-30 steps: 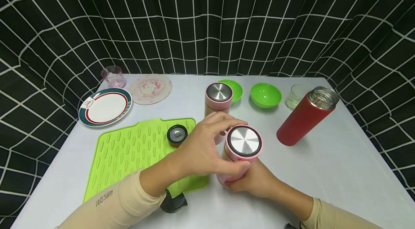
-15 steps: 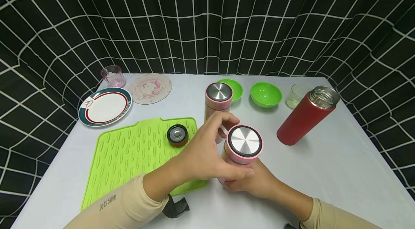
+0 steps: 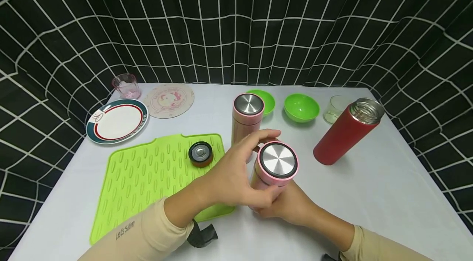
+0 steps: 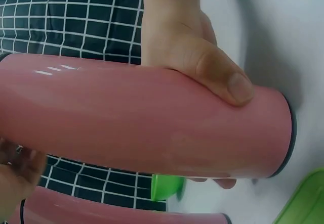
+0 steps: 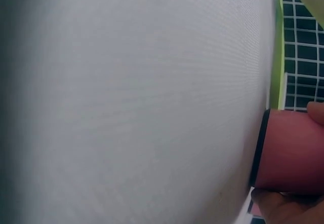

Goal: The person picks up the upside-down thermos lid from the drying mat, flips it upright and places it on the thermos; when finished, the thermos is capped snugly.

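Observation:
A pink thermos [image 3: 278,160] with a brushed steel disc in its lid is between both hands. My left hand [image 3: 236,174] holds its upper part, the thumb on the near side and the fingers reaching round the back. Lower down, my right hand [image 3: 292,205] grips the body; its thumb lies along the pink wall in the left wrist view, near the dark base ring. A second pink thermos [image 3: 246,119] stands upright just behind. In the right wrist view only the lower end of the held thermos [image 5: 291,150] shows; whether it touches the table cannot be told.
A green ridged mat [image 3: 148,179] bears a round black-and-red lid [image 3: 200,154]. To the right stands a lidless red flask [image 3: 343,135], near a clear glass [image 3: 334,109] and two green bowls [image 3: 301,107]. Back left are a plate [image 3: 118,121], a round mat [image 3: 169,100] and a pinkish glass [image 3: 127,85].
My left hand's fingers curled back from the lid, then stretched farther round its back, and the thumb shifted slightly on the near side. The right hand and thermos stay nearly in place.

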Motion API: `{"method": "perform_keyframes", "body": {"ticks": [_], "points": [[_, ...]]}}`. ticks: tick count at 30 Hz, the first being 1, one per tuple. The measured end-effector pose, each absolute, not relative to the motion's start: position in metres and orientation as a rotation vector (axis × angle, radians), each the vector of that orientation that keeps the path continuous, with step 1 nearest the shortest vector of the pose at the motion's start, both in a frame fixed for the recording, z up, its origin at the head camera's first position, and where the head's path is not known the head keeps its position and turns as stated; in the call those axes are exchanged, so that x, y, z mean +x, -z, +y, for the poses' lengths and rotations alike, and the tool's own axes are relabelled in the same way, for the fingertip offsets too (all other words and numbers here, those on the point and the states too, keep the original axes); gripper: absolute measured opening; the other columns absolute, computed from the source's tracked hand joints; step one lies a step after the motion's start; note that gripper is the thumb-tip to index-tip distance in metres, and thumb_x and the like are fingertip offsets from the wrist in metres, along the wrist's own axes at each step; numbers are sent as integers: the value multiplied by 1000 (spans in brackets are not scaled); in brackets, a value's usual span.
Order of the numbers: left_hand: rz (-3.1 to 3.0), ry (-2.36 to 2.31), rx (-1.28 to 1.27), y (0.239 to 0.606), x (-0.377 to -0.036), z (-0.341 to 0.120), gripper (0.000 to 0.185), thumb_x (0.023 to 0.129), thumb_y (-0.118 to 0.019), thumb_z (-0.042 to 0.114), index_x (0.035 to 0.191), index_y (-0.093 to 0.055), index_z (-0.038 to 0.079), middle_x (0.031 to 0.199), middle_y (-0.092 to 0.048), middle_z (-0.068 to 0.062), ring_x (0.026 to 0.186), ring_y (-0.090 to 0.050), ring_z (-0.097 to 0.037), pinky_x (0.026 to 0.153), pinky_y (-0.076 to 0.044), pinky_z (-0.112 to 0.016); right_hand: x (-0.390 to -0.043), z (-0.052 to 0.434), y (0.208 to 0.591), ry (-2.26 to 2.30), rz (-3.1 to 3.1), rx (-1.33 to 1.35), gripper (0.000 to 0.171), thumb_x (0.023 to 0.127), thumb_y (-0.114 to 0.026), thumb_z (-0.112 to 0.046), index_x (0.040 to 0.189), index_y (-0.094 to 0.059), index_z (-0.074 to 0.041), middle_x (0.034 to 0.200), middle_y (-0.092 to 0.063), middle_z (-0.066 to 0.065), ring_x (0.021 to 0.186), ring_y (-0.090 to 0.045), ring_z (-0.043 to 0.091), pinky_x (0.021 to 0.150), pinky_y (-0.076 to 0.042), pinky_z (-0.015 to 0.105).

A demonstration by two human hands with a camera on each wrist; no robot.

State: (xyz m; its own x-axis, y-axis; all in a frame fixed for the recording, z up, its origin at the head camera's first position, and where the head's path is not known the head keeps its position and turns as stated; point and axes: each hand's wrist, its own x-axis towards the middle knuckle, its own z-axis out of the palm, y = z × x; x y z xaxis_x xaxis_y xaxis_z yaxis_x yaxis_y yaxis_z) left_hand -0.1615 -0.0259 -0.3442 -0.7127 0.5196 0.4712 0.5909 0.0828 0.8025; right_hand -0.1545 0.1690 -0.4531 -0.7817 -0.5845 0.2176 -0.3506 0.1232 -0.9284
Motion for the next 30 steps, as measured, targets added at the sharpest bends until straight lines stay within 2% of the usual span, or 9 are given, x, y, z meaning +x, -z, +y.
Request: {"method": "perform_keyframes", "body": {"ticks": [4,6,8,12,15,17,21,24,30], "points": [[-2254,1770,-1130,345,-162,-25,78,65,-89,22,129,-45,14,123,-51,5,114,-50,-10,95,-44,-32,-154,168,452,1708,2222,-915,46,69,-86,-1,103,-58,-17,92,-63,1,80,-60,19,71,-53,32],[-2239,1792,-1142,345,-163,-25,78,66,-87,19,131,-45,14,124,-52,4,114,-52,-10,96,-45,-32,-155,167,452,1703,2239,-900,49,68,-87,-2,105,-58,-19,95,-63,0,83,-60,19,74,-52,32],[-2251,1788,-1164,345,-163,-26,85,64,-88,21,135,-41,13,128,-49,4,116,-49,-11,97,-44,-31,-156,167,453,1708,2222,-940,47,70,-85,-1,104,-58,-18,92,-64,1,79,-61,19,71,-53,32],[-2247,1794,-1126,348,-161,-25,85,64,-89,22,133,-40,17,127,-47,6,117,-47,-12,95,-44,-33,-156,167,453,1712,2219,-948,46,70,-85,-2,104,-59,-18,92,-64,0,80,-61,19,71,-53,32],[-2187,1878,-1146,351,-162,-23,87,66,-86,16,137,-37,18,126,-51,5,117,-50,-13,96,-44,-36,-155,169,452,1708,2254,-892,50,67,-87,-3,105,-58,-19,94,-63,-1,82,-60,18,73,-52,32],[-2178,1893,-1158,352,-162,-22,91,66,-87,16,139,-34,18,128,-49,4,118,-49,-14,97,-44,-37,-154,171,453,1709,2251,-884,50,68,-87,-2,105,-58,-18,95,-64,0,82,-61,19,73,-53,32],[-2185,1864,-1169,353,-163,-22,83,67,-85,18,136,-38,15,126,-52,4,117,-51,-13,95,-46,-36,-154,171,454,1714,2229,-900,48,68,-86,-1,104,-59,-16,93,-64,1,81,-61,19,72,-53,32],[-2201,1862,-1192,353,-163,-23,86,67,-84,18,138,-37,15,128,-51,3,119,-49,-13,96,-45,-34,-154,170,455,1721,2222,-920,47,68,-86,-1,104,-59,-17,91,-64,0,78,-60,19,69,-53,32],[-2170,1859,-1233,353,-167,-23,83,67,-84,15,137,-41,10,127,-54,1,117,-52,-14,99,-45,-34,-155,170,453,1683,2269,-899,50,67,-87,-3,105,-59,-20,94,-64,-3,83,-61,17,73,-52,31]]}}
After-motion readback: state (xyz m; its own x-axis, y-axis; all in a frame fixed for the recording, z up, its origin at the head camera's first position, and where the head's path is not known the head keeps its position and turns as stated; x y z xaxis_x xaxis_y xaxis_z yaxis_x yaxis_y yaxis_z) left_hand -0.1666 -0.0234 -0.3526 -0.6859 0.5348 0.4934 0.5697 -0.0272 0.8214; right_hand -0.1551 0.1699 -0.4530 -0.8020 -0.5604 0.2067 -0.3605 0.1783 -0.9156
